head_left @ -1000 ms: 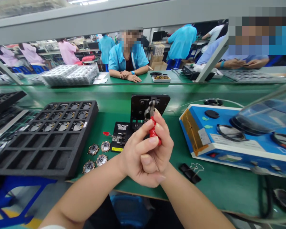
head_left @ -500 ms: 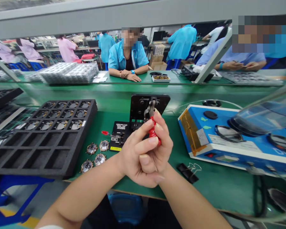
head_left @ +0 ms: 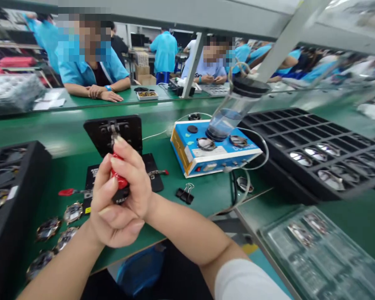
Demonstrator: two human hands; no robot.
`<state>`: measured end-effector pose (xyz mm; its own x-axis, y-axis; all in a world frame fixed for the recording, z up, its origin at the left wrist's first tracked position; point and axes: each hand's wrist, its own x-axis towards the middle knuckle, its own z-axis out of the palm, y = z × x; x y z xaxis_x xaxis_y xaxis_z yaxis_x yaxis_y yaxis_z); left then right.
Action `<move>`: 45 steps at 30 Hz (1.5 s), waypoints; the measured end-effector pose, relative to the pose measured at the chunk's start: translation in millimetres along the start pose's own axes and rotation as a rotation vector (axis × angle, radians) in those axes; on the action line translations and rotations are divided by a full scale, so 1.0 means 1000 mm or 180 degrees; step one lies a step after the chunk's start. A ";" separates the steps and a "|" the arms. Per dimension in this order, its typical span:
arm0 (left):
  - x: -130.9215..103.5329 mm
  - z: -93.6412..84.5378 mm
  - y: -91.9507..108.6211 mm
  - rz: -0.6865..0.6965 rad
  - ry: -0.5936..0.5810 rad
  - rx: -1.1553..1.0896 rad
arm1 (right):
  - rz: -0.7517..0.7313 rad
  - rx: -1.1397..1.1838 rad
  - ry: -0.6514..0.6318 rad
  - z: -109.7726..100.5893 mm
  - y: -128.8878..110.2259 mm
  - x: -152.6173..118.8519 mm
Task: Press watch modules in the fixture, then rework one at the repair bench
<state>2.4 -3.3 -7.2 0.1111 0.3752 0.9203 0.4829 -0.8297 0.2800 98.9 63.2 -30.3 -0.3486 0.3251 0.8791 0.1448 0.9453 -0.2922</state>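
Both my hands are closed around the red handle (head_left: pixel 118 178) of a toggle clamp on a black fixture. My left hand (head_left: pixel 108 212) grips from the left and below, while my right hand (head_left: pixel 134 177) wraps it from the right. Behind my fingers the fixture's black upright plate (head_left: pixel 112 127) stands at the far end of its base (head_left: pixel 156 177), which my hands partly cover. Small red-tipped clamps stick out left (head_left: pixel 66 192) and right (head_left: pixel 161 172) of the base. Several round watch cases with gold rims (head_left: pixel 73 213) lie left of the fixture.
A blue box machine (head_left: pixel 218 152) with a clear cylinder (head_left: pixel 226 116) stands right of the fixture. Near it lies a black binder clip (head_left: pixel 185 194). Black compartment trays flank the bench, left (head_left: pixel 34 162) and right (head_left: pixel 265 129). A clear plastic tray (head_left: pixel 318 258) sits lower right. A co-worker (head_left: pixel 90 77) faces me.
The view has swung to the right, so the fixture and my hands appear farther left and the right-hand trays have come into sight. Both hands stay on the red handle.
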 end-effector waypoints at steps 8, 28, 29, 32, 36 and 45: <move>0.002 -0.002 -0.001 0.0124 0.0003 -0.0115 | 0.0087 -0.0254 -0.0157 -0.010 -0.008 0.008; 0.002 -0.001 -0.001 0.0037 0.0097 -0.0108 | 0.0040 -0.0175 0.0178 -0.012 -0.012 0.009; 0.003 -0.002 -0.001 0.0047 0.0092 -0.0095 | 0.0055 -0.0178 0.0162 -0.011 -0.011 0.009; 0.003 -0.002 0.000 0.0049 0.0079 -0.0089 | 0.0101 -0.0226 0.0076 -0.010 -0.009 0.008; 0.003 -0.001 0.001 0.0001 0.0089 -0.0092 | -0.0029 -0.0105 0.0312 -0.008 -0.008 0.007; -0.006 -0.001 -0.002 -0.0197 0.0220 -0.0041 | 0.0109 -0.0556 -0.0362 -0.009 -0.008 0.005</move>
<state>0.1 -4.1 -12.9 0.0210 0.3968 0.9177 0.4756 -0.8113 0.3400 104.3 57.2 -19.8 -0.4417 0.3671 0.8186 0.3132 0.9181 -0.2428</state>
